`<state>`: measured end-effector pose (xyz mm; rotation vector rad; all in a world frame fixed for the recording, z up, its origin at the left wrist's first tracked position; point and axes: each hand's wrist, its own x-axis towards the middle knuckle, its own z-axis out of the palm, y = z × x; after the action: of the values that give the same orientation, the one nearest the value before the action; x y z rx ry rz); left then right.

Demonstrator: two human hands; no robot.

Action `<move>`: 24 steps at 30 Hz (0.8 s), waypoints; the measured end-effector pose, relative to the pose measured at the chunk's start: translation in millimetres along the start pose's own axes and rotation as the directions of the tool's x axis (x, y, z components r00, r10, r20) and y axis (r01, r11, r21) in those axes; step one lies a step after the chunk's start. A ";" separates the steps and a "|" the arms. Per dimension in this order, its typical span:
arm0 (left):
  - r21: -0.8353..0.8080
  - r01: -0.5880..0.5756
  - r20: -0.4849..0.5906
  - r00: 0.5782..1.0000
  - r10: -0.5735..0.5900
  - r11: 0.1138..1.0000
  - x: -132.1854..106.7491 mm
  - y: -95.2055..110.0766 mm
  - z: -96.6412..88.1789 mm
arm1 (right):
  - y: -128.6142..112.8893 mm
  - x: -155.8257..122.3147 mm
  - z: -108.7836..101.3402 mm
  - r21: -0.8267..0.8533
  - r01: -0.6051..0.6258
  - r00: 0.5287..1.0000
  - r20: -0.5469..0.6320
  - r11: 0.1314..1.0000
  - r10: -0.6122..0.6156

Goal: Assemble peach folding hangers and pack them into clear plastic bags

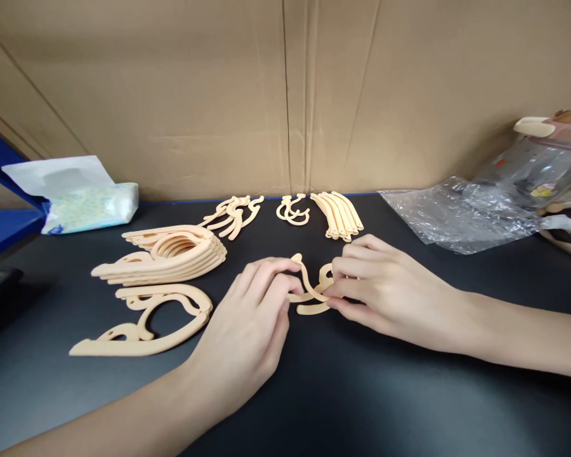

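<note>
Between my two hands are beige plastic folding hanger parts (pixel 313 309), a curved hook and arm pieces, partly hidden by my fingers. My left hand (pixel 259 311) pinches their left end with thumb and fingers. From the other side, my right hand (pixel 380 285) grips the right end, its fingers curled over a looped piece. At the left lies a single folded hanger (pixel 181 339), flat on the black table (pixel 342 406). Just behind it is a stack of several folded hangers (pixel 209 260), close to my left hand.
Along the back lie loose hanger arms (pixel 235 216), a few hooks (pixel 294 212) and a row of straighter arms (pixel 337 212). A tissue pack (pixel 92 206) stands back left. Crumpled clear plastic (pixel 461 212) and a transparent bag (pixel 528 168) sit at right. Cardboard (pixel 195 95) walls the back.
</note>
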<state>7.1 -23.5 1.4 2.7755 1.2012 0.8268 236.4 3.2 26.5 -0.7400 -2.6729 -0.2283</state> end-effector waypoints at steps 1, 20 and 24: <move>0.007 -0.027 0.008 1.000 0.027 1.000 -0.3 0.8 -0.1 | -1.4 0.0 1.6 -0.017 0.007 1.000 -0.004 1.000 -0.007; -0.021 -0.139 0.148 0.979 0.140 0.990 -2.1 1.0 4.1 | 25.6 4.8 1.1 -0.142 -0.055 0.995 -0.092 0.988 0.042; -0.033 -0.119 0.169 0.978 0.123 0.992 -2.1 1.3 3.7 | 64.9 4.7 3.8 -0.264 -0.176 0.983 -0.092 0.948 0.157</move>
<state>8.5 -25.1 -2.5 2.8556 0.9985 0.5887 265.5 61.4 28.6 -1.0155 -2.5233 -0.5732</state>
